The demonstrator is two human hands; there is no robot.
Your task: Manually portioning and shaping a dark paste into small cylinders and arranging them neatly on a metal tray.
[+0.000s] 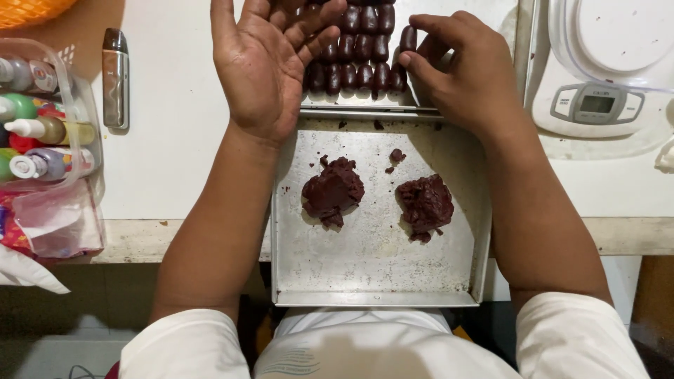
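Your white tabletop (175, 140) carries a dull metal tray (372, 267) overhanging its near edge, with two rough dark-brown dough lumps (333, 191) on it. Beyond lies a second tray of smooth oval dough pieces (361, 49) in rows. Your left hand (263, 67) lies palm up, fingers spread and empty. Your right hand (463, 67) pinches one oval piece (408, 38) at the rows' right end.
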